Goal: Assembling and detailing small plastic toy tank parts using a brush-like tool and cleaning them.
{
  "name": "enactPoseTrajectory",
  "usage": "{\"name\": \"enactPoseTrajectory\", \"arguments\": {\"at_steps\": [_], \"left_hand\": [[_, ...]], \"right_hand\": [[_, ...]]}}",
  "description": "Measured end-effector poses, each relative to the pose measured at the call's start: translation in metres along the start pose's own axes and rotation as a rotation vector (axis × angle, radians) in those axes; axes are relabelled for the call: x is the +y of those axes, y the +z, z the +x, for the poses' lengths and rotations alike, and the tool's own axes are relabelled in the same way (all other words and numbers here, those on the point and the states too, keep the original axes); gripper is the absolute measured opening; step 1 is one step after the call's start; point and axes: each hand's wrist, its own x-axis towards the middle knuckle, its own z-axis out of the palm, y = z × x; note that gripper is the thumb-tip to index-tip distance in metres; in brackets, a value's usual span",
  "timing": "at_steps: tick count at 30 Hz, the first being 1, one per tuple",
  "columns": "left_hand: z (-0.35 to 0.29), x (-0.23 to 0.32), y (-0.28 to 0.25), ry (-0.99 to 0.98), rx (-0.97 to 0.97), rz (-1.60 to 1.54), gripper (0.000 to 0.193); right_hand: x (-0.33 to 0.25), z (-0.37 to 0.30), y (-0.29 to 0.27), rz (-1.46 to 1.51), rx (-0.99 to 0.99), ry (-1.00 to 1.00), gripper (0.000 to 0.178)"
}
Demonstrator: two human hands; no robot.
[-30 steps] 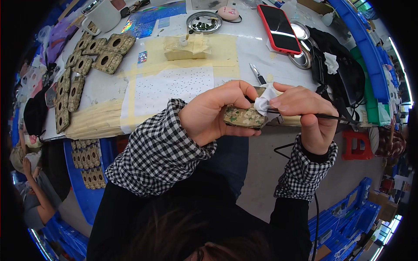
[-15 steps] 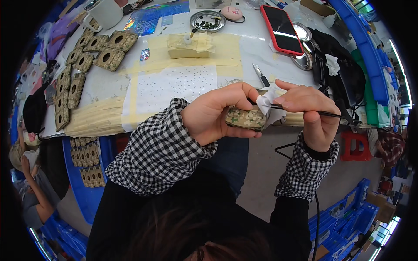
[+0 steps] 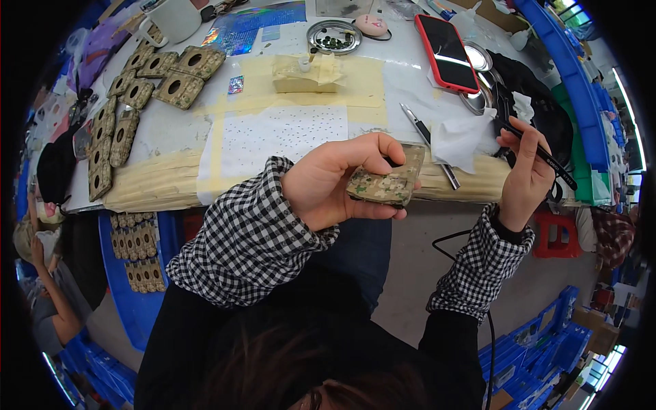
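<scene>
My left hand (image 3: 335, 179) grips a small camouflage-patterned case (image 3: 388, 183) just off the table's front edge. The thumb lies over the dark round hole in the case's face. Farther right, my right hand (image 3: 525, 179) is closed around black tweezers (image 3: 551, 161), their tips pointing up and away from me. A crumpled white tissue (image 3: 459, 142) spreads beside the tweezer tips; whether they pinch it I cannot tell. Partly under the tissue lies a craft knife (image 3: 415, 121).
Several matching camouflage cases (image 3: 127, 137) lie at the left, with more in a blue bin (image 3: 130, 307) below. A dotted white sheet (image 3: 273, 137), a taped block (image 3: 307, 75), a metal dish (image 3: 333, 37), a red-edged phone (image 3: 447, 55) and a mug (image 3: 174, 24) are on the table.
My right hand has moved right, away from the case, with the tweezers. The tissue has left the case and now lies open beside them. My left hand still holds the case, turned slightly.
</scene>
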Motion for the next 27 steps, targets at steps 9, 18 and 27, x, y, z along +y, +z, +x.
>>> {"name": "enactPoseTrajectory", "arguments": {"at_steps": [9, 18, 27], "left_hand": [[-0.046, 0.001, -0.006, 0.241, -0.018, 0.203, 0.024], [-0.155, 0.007, -0.042, 0.482, 0.057, 0.327, 0.019], [-0.369, 0.019, -0.098, 0.89, 0.68, 0.869, 0.066]], "right_hand": [[0.006, -0.01, -0.004, -0.383, 0.16, -0.091, 0.021], [0.009, -0.024, -0.003, -0.343, 0.282, -0.305, 0.022], [-0.013, -0.028, 0.013, -0.233, 0.587, -0.445, 0.023]]}}
